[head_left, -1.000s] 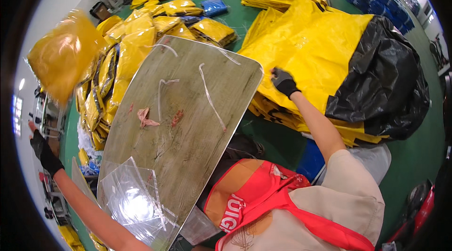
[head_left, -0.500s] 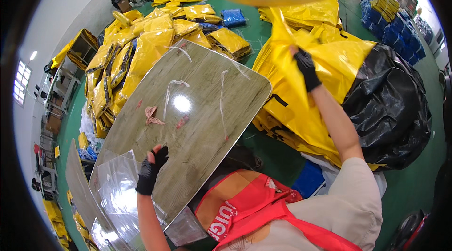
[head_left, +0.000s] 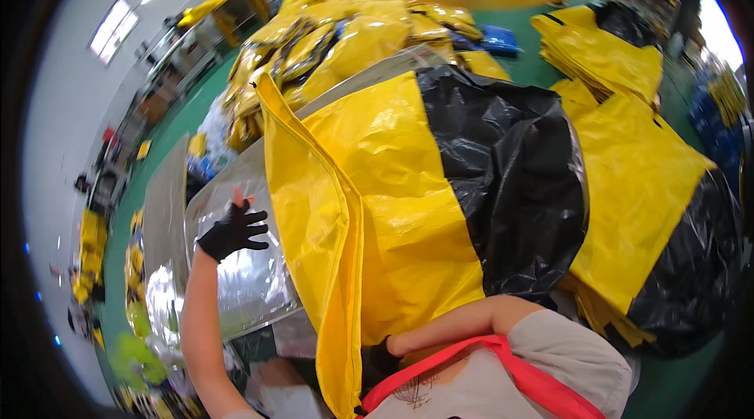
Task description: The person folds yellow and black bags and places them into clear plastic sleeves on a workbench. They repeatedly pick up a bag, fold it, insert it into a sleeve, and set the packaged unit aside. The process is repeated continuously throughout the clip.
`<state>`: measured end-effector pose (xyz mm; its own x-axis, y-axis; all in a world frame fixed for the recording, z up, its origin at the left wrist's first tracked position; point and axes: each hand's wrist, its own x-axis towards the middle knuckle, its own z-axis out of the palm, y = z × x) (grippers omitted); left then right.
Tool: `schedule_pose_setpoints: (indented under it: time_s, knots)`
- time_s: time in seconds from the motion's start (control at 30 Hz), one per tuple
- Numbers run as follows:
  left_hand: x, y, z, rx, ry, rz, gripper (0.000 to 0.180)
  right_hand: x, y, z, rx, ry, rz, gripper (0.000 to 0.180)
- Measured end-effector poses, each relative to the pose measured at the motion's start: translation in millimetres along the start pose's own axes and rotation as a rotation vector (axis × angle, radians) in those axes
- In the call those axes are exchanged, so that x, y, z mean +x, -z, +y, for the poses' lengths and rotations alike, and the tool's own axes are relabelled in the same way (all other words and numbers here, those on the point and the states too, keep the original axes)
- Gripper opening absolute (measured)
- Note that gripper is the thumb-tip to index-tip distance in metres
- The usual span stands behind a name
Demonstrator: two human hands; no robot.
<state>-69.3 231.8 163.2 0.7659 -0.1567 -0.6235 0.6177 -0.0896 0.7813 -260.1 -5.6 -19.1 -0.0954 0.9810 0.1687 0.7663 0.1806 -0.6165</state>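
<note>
A large yellow and black plastic bag (head_left: 408, 183) lies spread over the shiny metal table (head_left: 243, 285) in front of me, covering most of it. My right hand (head_left: 382, 358), in a black glove, is close to my chest and grips the bag's near yellow edge; the bag partly hides the hand. Wearing a black fingerless glove, my left hand (head_left: 233, 229) hovers over the bare left part of the table, fingers spread, holding nothing, just left of the bag's folded yellow side.
A stack of similar yellow and black bags (head_left: 652, 183) lies to the right. Heaps of yellow bags (head_left: 338, 26) cover the far side, with a blue packet (head_left: 499, 38) among them. The floor (head_left: 157, 152) is green. A yellow cart (head_left: 236, 3) stands far left.
My right hand has pulled a bag off the right stack and drawn it across the table toward me. My left hand has risen a little and its fingers have spread.
</note>
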Motion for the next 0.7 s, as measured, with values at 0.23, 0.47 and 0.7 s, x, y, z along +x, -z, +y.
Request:
schedule_pose_setpoints:
  time_s: [0.23,0.47,0.7]
  knots:
    - [-3.1,-55.7,-9.9,0.619,-0.062,0.221,0.114,42.1,-27.4,-14.6,0.001,0.055,-0.32,0.033]
    - [25.9,42.0,-110.9,1.355,-0.644,0.683,0.029,-7.1,32.8,23.6,-0.119,-0.156,-0.071,0.038]
    - [-67.3,266.1,-246.7,1.153,-0.058,1.24,0.043,-374.3,135.7,121.8,-0.561,-1.201,0.759,0.061]
